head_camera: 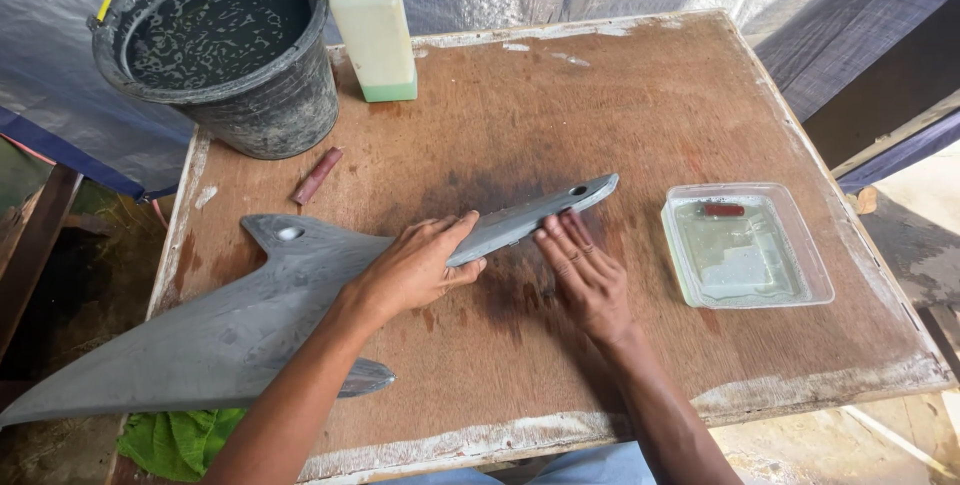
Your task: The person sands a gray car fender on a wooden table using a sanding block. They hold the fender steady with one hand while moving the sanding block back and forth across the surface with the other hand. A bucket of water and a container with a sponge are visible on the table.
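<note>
Grey part [300, 295] lies across the wet desk [640, 105], tail past the left edge. Left hand [420, 267] presses flat on it, grip wide — right hand [585, 275] rubs the thin tip, fingers flat. Looks like sanding — next needs steady, even strokes.

Large grey fin-shaped panel [250, 315], flat on wooden table, narrow holed tip pointing right

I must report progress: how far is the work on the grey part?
Done: the grey panel looks evenly matte at its wide end. In hand: left hand presses it flat, right hand rubs its narrow tip on the wet, darkened table. How much remains cannot be told.
</note>
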